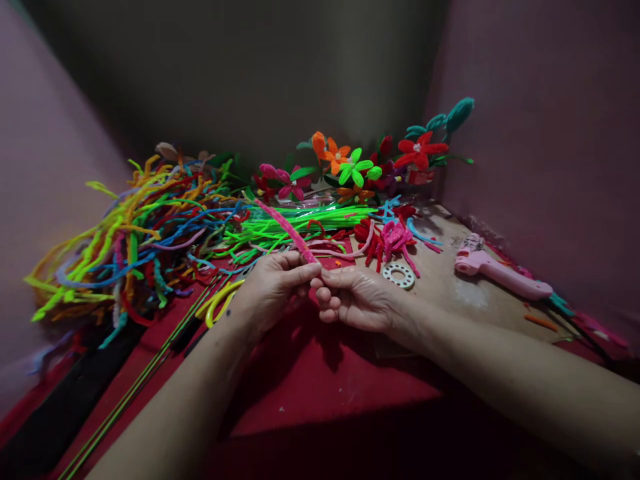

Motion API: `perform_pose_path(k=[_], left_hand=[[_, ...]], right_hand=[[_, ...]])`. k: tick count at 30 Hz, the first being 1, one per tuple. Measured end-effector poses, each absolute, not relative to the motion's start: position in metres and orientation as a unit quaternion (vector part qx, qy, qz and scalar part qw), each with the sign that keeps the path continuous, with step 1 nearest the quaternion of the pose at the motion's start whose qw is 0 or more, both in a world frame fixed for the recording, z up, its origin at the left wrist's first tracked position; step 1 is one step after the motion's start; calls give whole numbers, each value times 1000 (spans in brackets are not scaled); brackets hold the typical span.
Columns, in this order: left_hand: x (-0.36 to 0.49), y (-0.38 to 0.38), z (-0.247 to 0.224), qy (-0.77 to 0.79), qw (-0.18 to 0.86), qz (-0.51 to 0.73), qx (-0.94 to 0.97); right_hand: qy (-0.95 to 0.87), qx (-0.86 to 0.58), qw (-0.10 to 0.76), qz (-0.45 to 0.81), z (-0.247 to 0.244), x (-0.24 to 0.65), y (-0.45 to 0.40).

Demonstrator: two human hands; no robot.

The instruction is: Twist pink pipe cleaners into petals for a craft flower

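A pink pipe cleaner (286,227) slants up and to the left from my fingertips, over the red table. My left hand (280,280) pinches it near its lower end between thumb and fingers. At that same end my right hand (365,297) is closed, thumb against fingertips, with the other fingers curled. The fingers hide the tip of the pipe cleaner. Just left of my left hand lies a tool with yellow handles (220,303), partly covered by my wrist. Beyond my right hand are a bundle of pink pipe cleaner pieces (395,237) and a white ring with holes (399,275).
Tangled colourful pipe cleaners (145,227) heap up at the left. Straight green pipe cleaners (305,219) lie at the back, before several fuzzy flowers (356,167). A pink glue gun (503,269) rests on the brown board (440,240). Thin green stems (145,377) run along the left.
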State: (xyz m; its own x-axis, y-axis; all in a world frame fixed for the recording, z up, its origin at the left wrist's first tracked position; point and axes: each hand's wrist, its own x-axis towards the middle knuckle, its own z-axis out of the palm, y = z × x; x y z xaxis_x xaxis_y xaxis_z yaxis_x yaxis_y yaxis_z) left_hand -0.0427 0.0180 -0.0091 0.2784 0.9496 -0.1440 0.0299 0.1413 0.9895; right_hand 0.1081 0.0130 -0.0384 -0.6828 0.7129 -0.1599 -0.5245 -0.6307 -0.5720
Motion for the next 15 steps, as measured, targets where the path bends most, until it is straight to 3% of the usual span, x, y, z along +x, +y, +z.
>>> perform_pose_path(k=[11,15], left_hand=[[-39,18,-12,472,578,418,519],[-37,18,-9,458,596,454,478]], right_hand=[[-292,-270,424,814,-37,104,13],[-317,-269,410,812,-39,105,13]])
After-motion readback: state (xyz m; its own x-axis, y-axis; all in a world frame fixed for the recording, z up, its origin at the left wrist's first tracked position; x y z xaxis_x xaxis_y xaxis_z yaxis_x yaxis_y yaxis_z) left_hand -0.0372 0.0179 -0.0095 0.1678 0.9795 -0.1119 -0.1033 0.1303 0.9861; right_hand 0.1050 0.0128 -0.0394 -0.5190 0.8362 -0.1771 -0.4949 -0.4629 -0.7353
